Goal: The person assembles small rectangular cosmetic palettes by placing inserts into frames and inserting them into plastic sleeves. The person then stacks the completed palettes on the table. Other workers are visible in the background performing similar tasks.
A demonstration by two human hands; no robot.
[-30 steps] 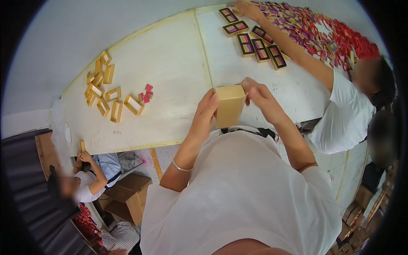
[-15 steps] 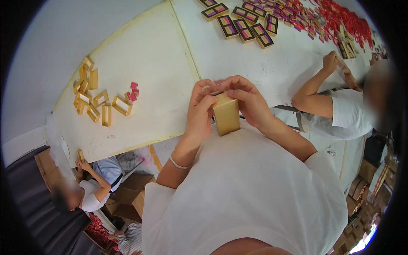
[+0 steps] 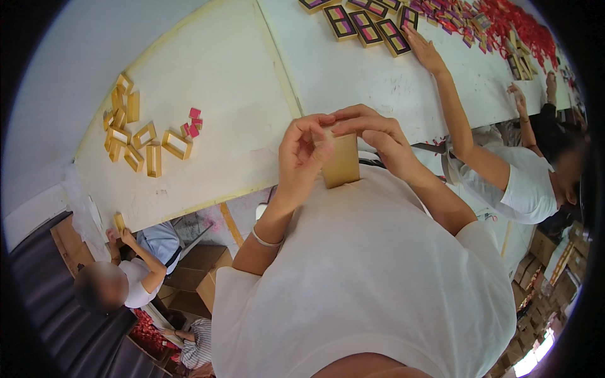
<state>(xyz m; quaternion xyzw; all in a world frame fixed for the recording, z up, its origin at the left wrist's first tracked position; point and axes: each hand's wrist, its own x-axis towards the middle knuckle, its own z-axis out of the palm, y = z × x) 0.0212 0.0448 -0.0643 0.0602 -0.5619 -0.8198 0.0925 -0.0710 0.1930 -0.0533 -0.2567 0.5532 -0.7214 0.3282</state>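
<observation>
A gold cardboard box [image 3: 342, 165] stands in front of my chest, its lower end against my white shirt. My left hand [image 3: 301, 156] is closed at its upper left edge, the thumb smeared by motion over the box face. Curled fingers of my right hand [image 3: 387, 143] reach across the top edge, while its thumb stands a little off the box. The far side of the box is hidden from view.
Several open gold frames [image 3: 145, 135] and small pink pieces [image 3: 194, 123] lie on the white table [image 3: 214, 75] to the left. Patterned boxes [image 3: 365, 28] and red ribbons [image 3: 513, 28] fill the far right. A co-worker's arm [image 3: 457, 104] reaches across there; another person sits lower left.
My right thumb has come off the box and its fingers have shifted over the top edge. My left thumb has moved onto the face. The right co-worker's arm now stretches to the patterned boxes.
</observation>
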